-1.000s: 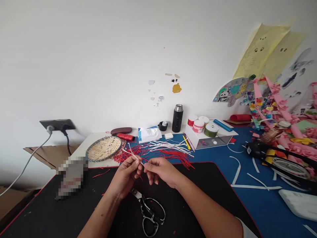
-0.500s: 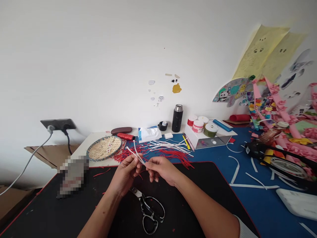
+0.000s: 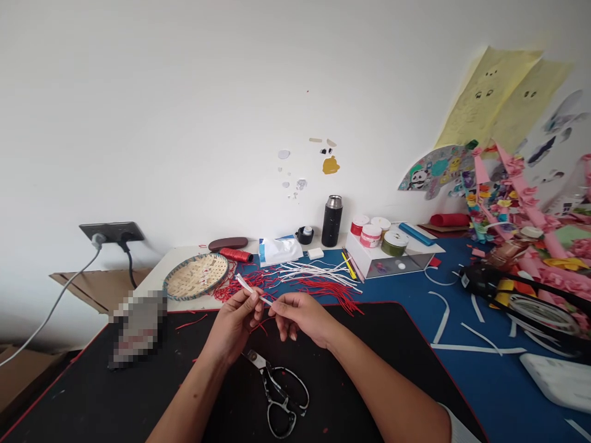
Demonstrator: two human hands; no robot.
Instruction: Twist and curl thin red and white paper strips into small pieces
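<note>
A short white cord (image 3: pixel 244 283) runs slantwise between my hands above the black mat (image 3: pixel 194 351). The fingertips of my left hand (image 3: pixel 242 309) pinch it near its upper left end. Lower down, my right hand (image 3: pixel 298 311) is closed on its other end between thumb and forefinger. Whether it is one folded cord or two strands together, I cannot tell. Below the hands, scissors (image 3: pixel 281 394) with worn dark handles lie on the mat. Behind them are red cords (image 3: pixel 330 292) and white cords (image 3: pixel 314 271) in loose bunches.
A woven basket (image 3: pixel 196 277) stands at the back left beside a red thread spool (image 3: pixel 235 255). Farther right are a black flask (image 3: pixel 332 221) and a white box (image 3: pixel 376 266) with several round tubs on top. White strips (image 3: pixel 478 349) lie on the blue tabletop (image 3: pixel 418 295).
The two white ends that were spread apart above my left hand now lie together as one line. Both hands hold nearly the same place.
</note>
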